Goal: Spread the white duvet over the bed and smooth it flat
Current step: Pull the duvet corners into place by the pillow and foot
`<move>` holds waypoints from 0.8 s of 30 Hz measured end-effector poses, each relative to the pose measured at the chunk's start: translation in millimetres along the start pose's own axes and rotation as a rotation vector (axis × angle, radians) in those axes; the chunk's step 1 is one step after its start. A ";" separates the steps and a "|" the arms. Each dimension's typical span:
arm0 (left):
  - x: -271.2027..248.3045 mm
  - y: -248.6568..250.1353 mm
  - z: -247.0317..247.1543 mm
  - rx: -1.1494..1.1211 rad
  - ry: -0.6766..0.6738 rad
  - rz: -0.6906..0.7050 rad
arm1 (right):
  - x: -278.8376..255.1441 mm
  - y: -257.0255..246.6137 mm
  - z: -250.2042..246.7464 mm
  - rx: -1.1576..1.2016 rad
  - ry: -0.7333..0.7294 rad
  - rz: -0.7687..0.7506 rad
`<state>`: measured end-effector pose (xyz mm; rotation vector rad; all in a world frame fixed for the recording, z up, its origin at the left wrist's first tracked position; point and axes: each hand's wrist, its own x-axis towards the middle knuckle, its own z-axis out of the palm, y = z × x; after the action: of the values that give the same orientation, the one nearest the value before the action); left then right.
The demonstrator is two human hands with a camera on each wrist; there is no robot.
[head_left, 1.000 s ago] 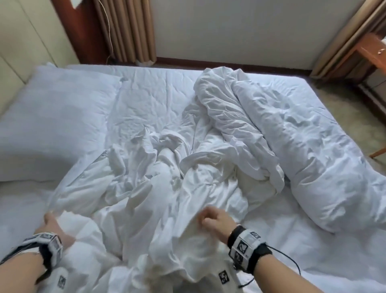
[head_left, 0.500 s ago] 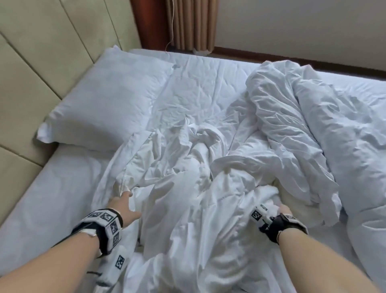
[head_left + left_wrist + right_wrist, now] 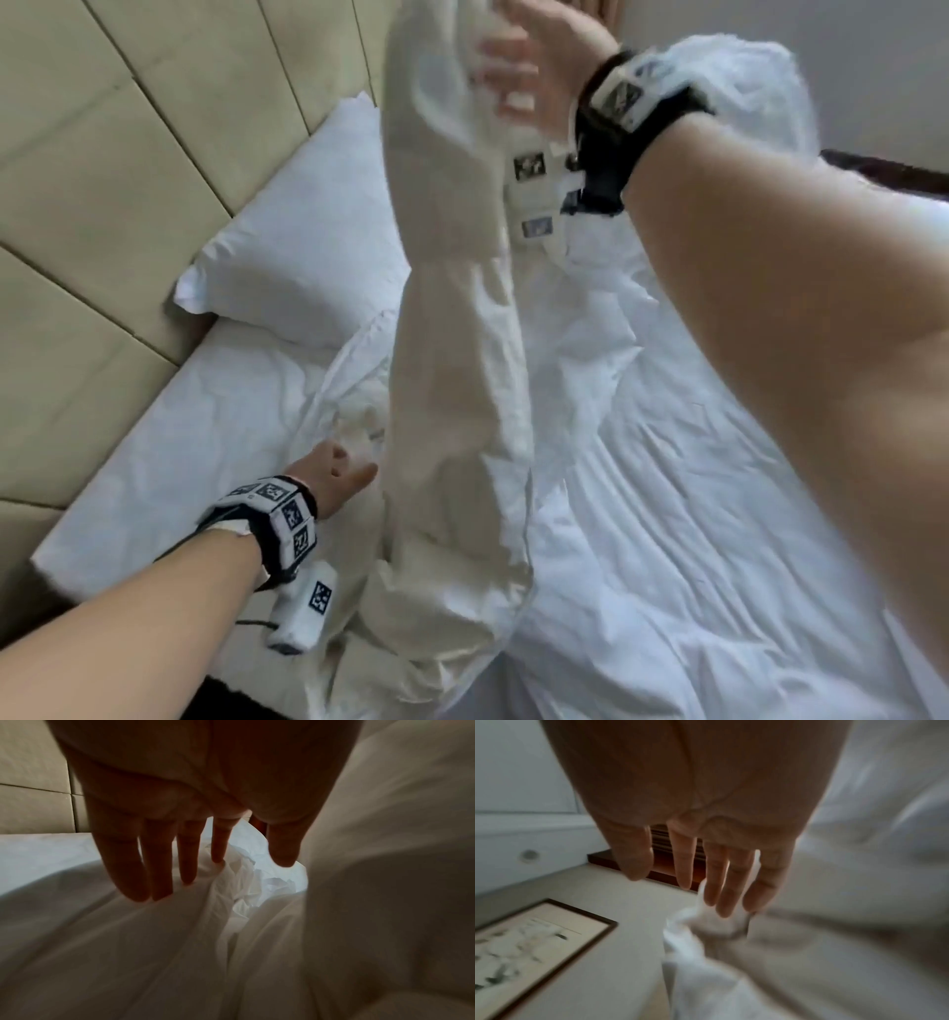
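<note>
Beige padded headboard panels (image 3: 102, 216) back the bed (image 3: 169, 452), whose white sheet shows bare along its left side. Raised high in the head view, the right hand (image 3: 534, 67) has its fingers straight and spread, lying against the top of a lifted fold of the white duvet (image 3: 452, 360); the right wrist view is blurred, so whether any fingertip actually catches the cloth is hard to say, though no finger looks curled round it. From that hand the fold hangs down as a long column to the mattress, and the bulk of the duvet lies crumpled across the middle and right of the bed. Low on the left, the left hand (image 3: 328, 473) reaches in at the foot of the hanging column, its fingers (image 3: 133, 866) straight and slightly apart, tips touching a rumpled ridge of the duvet without closing on it. Near the headboard, a white pillow (image 3: 308, 257) lies just beside the duvet's edge. Up on the wall beyond the right hand hangs a framed picture (image 3: 534, 947).
</note>
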<state>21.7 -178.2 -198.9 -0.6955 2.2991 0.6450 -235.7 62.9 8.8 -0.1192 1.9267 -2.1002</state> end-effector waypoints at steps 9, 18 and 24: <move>-4.5 -5.8 17.4 0.033 0.052 0.062 | -136.1 245.0 -68.1 -0.722 0.149 0.858; -22.0 12.9 54.3 0.016 -0.192 0.088 | -216.2 316.1 -17.6 -0.499 0.163 0.876; -29.3 63.8 52.3 -0.056 -0.234 0.247 | -176.2 263.9 44.6 -0.801 -0.070 0.779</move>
<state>23.8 -90.7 -197.3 -0.3419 2.1713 0.8593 -15.3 49.5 -223.5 0.3371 2.1616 -0.7822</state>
